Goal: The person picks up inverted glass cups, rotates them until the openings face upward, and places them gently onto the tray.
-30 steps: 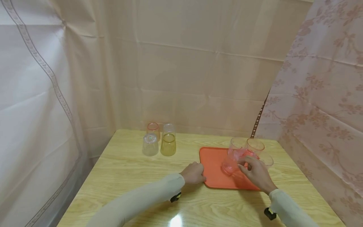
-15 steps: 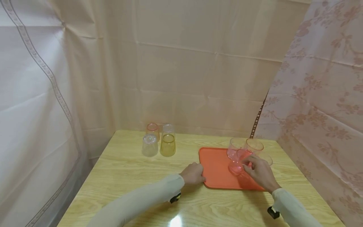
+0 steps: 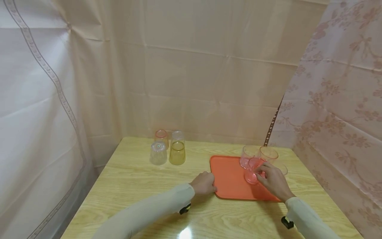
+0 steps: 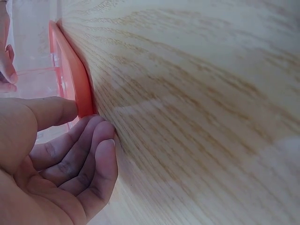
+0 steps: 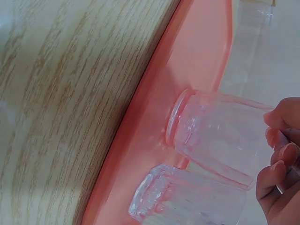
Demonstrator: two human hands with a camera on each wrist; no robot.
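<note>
right grip: right hand (image 3: 273,181) pinches the rim of a pink cup (image 3: 253,172), fingers (image 5: 276,161) curled on the upper wall; cup upright, its base on or just above the tray; contact hard to tell.
left grip: left hand (image 3: 204,182) holds nothing; loosely curled fingers (image 4: 89,154) rest on the worktop (image 3: 143,186) against the tray's near-left edge, thumb on the rim.
landmark: orange tray (image 3: 228,181), right half of the worktop.
on the tray: a clear cup (image 3: 247,156) in the far-right part, just beside the pink cup; another pink-rimmed cup (image 3: 268,153) close behind. Touching or not: cannot tell.
off the tray: a fourth clear cup (image 3: 282,168) just past its right edge, half hidden by the hand.
left of the tray, well apart: four upturned cups (image 3: 167,149) in a tight cluster, one yellow.
doing it well (judgement): lower the pink cup straight, base flat, with a gap to its neighbour; keep the left hand bracing the tray so it does not slide; let go only once the cup stands steady.
</note>
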